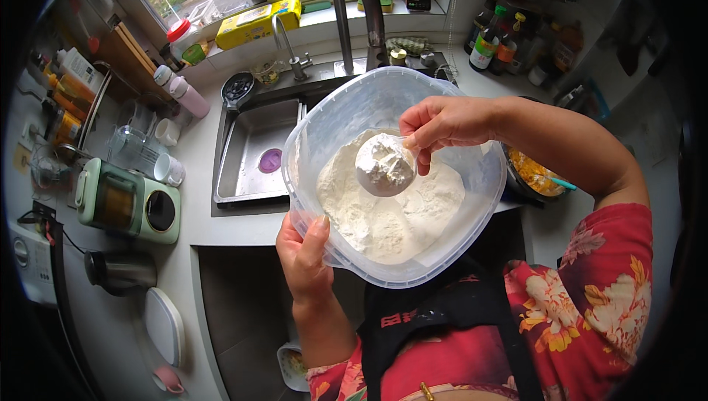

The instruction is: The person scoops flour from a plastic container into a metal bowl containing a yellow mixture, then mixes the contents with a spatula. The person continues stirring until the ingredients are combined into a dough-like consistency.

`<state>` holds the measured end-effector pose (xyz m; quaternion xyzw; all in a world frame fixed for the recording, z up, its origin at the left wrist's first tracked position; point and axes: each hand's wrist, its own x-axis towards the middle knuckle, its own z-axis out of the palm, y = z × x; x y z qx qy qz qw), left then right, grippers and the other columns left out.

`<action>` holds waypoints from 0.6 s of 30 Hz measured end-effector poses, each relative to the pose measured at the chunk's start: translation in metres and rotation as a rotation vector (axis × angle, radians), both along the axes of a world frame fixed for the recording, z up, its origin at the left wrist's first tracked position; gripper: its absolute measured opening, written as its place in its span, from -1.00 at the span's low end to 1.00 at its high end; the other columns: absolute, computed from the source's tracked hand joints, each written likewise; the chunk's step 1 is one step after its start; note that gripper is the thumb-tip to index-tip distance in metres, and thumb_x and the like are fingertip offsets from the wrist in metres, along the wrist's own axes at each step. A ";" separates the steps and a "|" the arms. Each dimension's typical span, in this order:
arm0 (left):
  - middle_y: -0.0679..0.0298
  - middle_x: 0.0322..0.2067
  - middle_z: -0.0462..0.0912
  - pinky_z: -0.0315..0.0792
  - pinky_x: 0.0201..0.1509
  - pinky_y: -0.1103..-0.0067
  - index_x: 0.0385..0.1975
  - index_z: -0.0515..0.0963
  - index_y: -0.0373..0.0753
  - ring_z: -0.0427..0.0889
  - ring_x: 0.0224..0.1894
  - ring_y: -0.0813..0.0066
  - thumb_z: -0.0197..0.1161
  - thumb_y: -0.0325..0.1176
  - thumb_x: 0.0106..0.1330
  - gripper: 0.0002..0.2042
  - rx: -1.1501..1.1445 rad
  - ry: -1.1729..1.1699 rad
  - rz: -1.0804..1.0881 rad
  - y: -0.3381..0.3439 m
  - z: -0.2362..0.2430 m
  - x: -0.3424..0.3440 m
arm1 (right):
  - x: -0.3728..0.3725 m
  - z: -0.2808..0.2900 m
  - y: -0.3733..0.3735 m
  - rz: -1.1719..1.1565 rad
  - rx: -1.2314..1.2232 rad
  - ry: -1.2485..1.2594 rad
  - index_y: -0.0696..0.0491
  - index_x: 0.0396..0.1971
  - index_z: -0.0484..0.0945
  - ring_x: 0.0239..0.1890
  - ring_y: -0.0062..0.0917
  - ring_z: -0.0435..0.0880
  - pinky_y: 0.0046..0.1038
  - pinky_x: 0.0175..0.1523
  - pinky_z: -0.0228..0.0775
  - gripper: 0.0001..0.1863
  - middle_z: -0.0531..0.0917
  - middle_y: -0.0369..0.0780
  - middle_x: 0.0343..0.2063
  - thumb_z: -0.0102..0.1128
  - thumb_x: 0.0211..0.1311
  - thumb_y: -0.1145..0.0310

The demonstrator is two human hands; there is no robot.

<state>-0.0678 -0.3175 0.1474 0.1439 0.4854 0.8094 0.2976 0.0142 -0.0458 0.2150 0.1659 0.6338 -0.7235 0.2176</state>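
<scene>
"Where was the left hand (pixel 308 257)?"

"At the tub's eight o'clock, grasping the rim of a wide, translucent plastic tub (pixel 483 187), thumb over the edge"

"And the right hand (pixel 439 126)?"

"Its forearm crossed that rim near two o'clock. Thumb and fingers pinched a clear, rounded scoop (pixel 383 190), though they hid its handle"

"Was the scoop loaded?"

"Heaped with fine white powder (pixel 391 231). It hung about the middle of the tub, over more of the same powder spread across the bottom"

"What lay around?"

"A rectangular stainless-steel sink (pixel 254 139) between nine and ten o'clock, a pale green boxy appliance (pixel 166 213) farther out at nine, and bright yellow-orange food (pixel 527 168) in a round dark pan (pixel 518 189) at three"
</scene>
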 end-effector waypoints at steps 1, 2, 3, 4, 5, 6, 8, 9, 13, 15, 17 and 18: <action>0.16 -0.28 0.57 0.42 -0.12 0.64 -0.13 0.40 -0.45 0.55 -0.29 0.53 0.15 -0.36 0.17 -0.67 0.005 -0.001 0.005 0.003 0.001 0.005 | 0.004 0.003 0.003 -0.020 -0.001 0.012 0.11 -0.49 0.43 -0.32 -0.41 0.66 -0.38 0.04 0.41 -0.87 0.58 -0.21 -0.54 0.15 0.20 0.42; 0.16 -0.29 0.57 0.42 -0.13 0.64 -0.14 0.40 -0.45 0.55 -0.30 0.53 0.16 -0.37 0.17 -0.67 0.010 -0.001 0.010 0.006 0.002 0.009 | 0.009 0.006 0.007 -0.037 -0.004 0.021 0.11 -0.49 0.42 -0.33 -0.41 0.66 -0.38 0.03 0.41 -0.86 0.58 -0.20 -0.54 0.16 0.20 0.41; 0.16 -0.29 0.57 0.42 -0.13 0.64 -0.14 0.40 -0.45 0.55 -0.30 0.53 0.16 -0.37 0.17 -0.67 0.005 0.001 0.004 0.009 0.001 0.012 | 0.013 0.007 0.011 -0.055 -0.013 0.027 0.11 -0.49 0.43 -0.33 -0.41 0.67 -0.38 0.03 0.41 -0.86 0.58 -0.20 -0.54 0.16 0.19 0.41; 0.16 -0.28 0.57 0.42 -0.13 0.64 -0.13 0.40 -0.45 0.55 -0.30 0.53 0.16 -0.36 0.16 -0.67 0.000 0.004 -0.003 0.011 -0.001 0.015 | 0.018 0.008 0.015 -0.074 -0.022 0.033 0.11 -0.49 0.43 -0.34 -0.41 0.67 -0.38 0.02 0.42 -0.86 0.58 -0.20 -0.54 0.16 0.19 0.42; 0.16 -0.28 0.57 0.42 -0.12 0.64 -0.13 0.40 -0.45 0.56 -0.30 0.53 0.17 -0.36 0.16 -0.67 -0.004 0.007 -0.010 0.014 -0.002 0.017 | 0.023 0.009 0.018 -0.094 -0.030 0.039 0.11 -0.49 0.43 -0.34 -0.41 0.67 -0.38 0.02 0.42 -0.86 0.58 -0.20 -0.54 0.16 0.19 0.42; 0.16 -0.28 0.58 0.42 -0.12 0.64 -0.13 0.40 -0.45 0.56 -0.29 0.52 0.17 -0.36 0.16 -0.66 -0.006 0.011 -0.024 0.016 -0.003 0.019 | 0.028 0.010 0.021 -0.113 -0.035 0.039 0.11 -0.49 0.43 -0.34 -0.41 0.67 -0.38 0.02 0.42 -0.86 0.58 -0.20 -0.54 0.16 0.19 0.42; 0.15 -0.26 0.58 0.42 -0.10 0.64 -0.11 0.40 -0.45 0.56 -0.27 0.52 0.16 -0.37 0.17 -0.66 -0.009 0.020 -0.052 0.021 -0.004 0.022 | 0.036 0.012 0.026 -0.150 -0.046 0.038 0.11 -0.49 0.43 -0.35 -0.41 0.67 -0.38 0.01 0.43 -0.86 0.58 -0.20 -0.55 0.17 0.19 0.42; 0.15 -0.26 0.58 0.41 -0.10 0.63 -0.11 0.39 -0.45 0.56 -0.27 0.51 0.16 -0.36 0.17 -0.65 -0.008 0.026 -0.055 0.023 -0.005 0.025 | 0.040 0.012 0.029 -0.162 -0.049 0.044 0.11 -0.49 0.43 -0.35 -0.41 0.67 -0.37 0.01 0.43 -0.86 0.58 -0.20 -0.54 0.17 0.19 0.41; 0.15 -0.23 0.58 0.41 -0.07 0.63 -0.08 0.38 -0.45 0.57 -0.24 0.50 0.17 -0.35 0.17 -0.62 -0.006 0.042 -0.081 0.033 -0.007 0.032 | 0.057 0.013 0.043 -0.204 -0.060 0.066 0.11 -0.49 0.43 -0.35 -0.40 0.67 -0.37 0.01 0.43 -0.86 0.59 -0.19 -0.54 0.17 0.19 0.40; 0.16 -0.21 0.58 0.40 -0.06 0.62 -0.07 0.39 -0.45 0.56 -0.22 0.51 0.17 -0.37 0.18 -0.64 0.010 0.041 -0.105 0.035 -0.009 0.034 | 0.065 0.015 0.048 -0.223 -0.055 0.072 0.11 -0.49 0.43 -0.34 -0.40 0.67 -0.37 0.01 0.43 -0.85 0.60 -0.19 -0.53 0.16 0.20 0.40; 0.17 -0.20 0.57 0.38 -0.04 0.61 -0.08 0.40 -0.43 0.54 -0.21 0.53 0.17 -0.42 0.20 -0.68 0.039 0.037 -0.135 0.037 -0.010 0.035 | 0.072 0.017 0.051 -0.242 -0.039 0.073 0.11 -0.49 0.43 -0.33 -0.40 0.67 -0.37 0.01 0.43 -0.86 0.60 -0.19 -0.52 0.15 0.20 0.40; 0.18 -0.21 0.57 0.38 -0.05 0.61 -0.09 0.40 -0.43 0.54 -0.21 0.53 0.17 -0.42 0.20 -0.69 0.038 0.034 -0.138 0.040 -0.010 0.037 | 0.075 0.017 0.053 -0.245 -0.025 0.062 0.11 -0.48 0.44 -0.32 -0.40 0.67 -0.37 0.01 0.43 -0.86 0.60 -0.19 -0.52 0.15 0.21 0.39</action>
